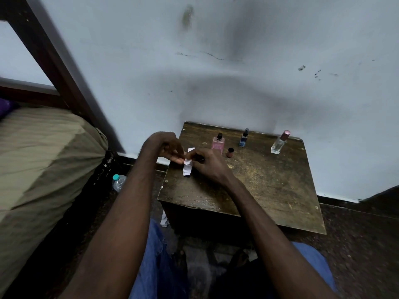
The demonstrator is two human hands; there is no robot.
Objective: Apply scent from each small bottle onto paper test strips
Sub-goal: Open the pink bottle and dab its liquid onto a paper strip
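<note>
**A:** What are the hands doing?

**B:** The right hand (208, 166) pinches the paper strips (187, 168) near the top. The left hand (167, 148) has its fingers on the same edge, but I cannot tell whether they grip it.

**A:** How will the strips handle?

**B:** Probably light, floppy and easily creased, so hold one by its end. They hang over the table (269, 186) at its left side. The pink bottle (218, 143), blue bottle (244, 139) and clear bottle (279, 144) stand untouched behind.
</note>
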